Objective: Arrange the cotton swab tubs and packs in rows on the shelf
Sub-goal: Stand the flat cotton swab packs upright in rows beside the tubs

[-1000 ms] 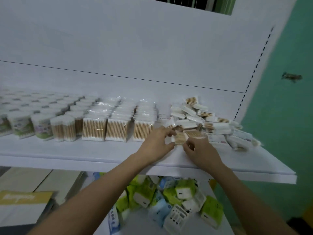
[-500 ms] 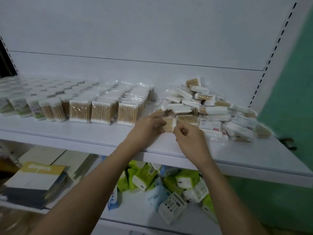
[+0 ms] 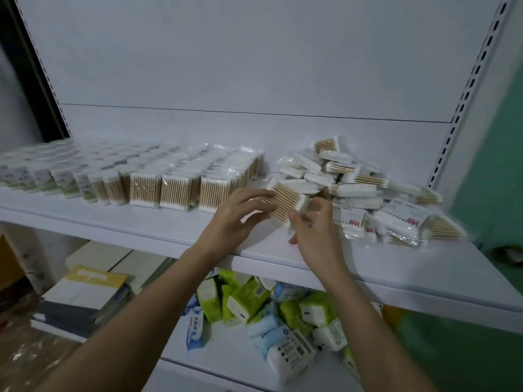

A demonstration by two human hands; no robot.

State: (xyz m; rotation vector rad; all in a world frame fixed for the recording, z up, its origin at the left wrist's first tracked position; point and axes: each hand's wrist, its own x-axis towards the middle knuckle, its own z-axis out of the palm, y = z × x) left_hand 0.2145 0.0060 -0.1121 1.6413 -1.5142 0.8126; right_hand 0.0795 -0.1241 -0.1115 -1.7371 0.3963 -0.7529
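Note:
A clear pack of wooden cotton swabs is tilted just above the white shelf, held between both hands. My left hand grips its left side with curled fingers. My right hand pinches its lower right corner. To the left, packs stand upright in neat rows, with labelled tubs further left. A loose heap of packs lies to the right, touching the held pack's far side.
The shelf's back panel rises behind, with a slotted upright at the right. Below, a lower shelf holds green and blue tissue packs and flat boxes at the left. A green wall borders the right.
Both hands have lifted one pack out of the heap's front edge and tilted it. The camera has swung left and closer, showing more of the rows.

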